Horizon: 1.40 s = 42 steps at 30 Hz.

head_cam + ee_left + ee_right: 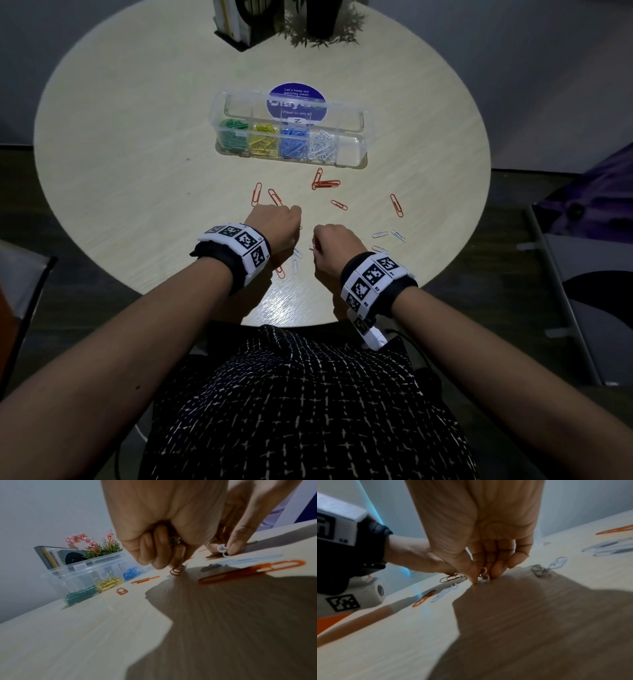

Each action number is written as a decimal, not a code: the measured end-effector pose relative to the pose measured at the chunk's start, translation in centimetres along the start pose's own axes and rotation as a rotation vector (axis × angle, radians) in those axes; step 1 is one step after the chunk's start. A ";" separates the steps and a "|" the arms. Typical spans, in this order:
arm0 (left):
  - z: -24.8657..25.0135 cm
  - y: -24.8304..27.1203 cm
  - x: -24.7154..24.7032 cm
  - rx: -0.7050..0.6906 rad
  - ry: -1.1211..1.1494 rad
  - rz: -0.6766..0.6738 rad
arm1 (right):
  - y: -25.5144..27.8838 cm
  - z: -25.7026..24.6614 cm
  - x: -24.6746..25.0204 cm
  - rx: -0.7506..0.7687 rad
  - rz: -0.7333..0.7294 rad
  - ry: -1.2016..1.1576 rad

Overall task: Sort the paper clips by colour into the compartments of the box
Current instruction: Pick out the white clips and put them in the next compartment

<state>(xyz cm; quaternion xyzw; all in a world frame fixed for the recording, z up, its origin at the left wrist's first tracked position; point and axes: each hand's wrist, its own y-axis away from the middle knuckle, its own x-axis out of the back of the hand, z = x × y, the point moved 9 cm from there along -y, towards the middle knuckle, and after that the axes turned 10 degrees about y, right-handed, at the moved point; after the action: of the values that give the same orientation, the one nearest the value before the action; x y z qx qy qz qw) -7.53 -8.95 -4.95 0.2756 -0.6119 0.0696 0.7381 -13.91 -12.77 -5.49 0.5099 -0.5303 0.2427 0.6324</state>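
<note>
A clear compartment box (352,150) lies mid-table, with green clips (234,135), yellow clips (265,138), blue clips (294,144) and white clips (322,147) in separate compartments; the rightmost one holds nothing. Loose red clips (325,184) lie scattered in front of it, and loose white clips (380,234) lie near the right wrist. My left hand (277,222) is curled, its fingertips (163,561) pinching a red clip (176,572) at the table. My right hand (334,243) pinches white clips (483,574) against the tabletop.
The round pale wooden table (137,171) has its near edge just behind my wrists. At the back stand a book holder (233,24) and a potted plant (322,27). A purple round sticker (296,102) lies under the box. More clips (280,272) lie between my wrists.
</note>
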 end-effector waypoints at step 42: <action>-7.2 5.5 -6.9 0.864 2.523 0.249 | -2.6 1.5 1.6 -0.240 -0.043 -0.154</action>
<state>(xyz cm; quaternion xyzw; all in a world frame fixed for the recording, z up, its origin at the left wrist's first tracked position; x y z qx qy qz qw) -5.42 0.80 -10.35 0.1760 0.5332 0.5275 0.6375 -11.81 -15.41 -5.14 0.4590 -0.5916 0.1240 0.6511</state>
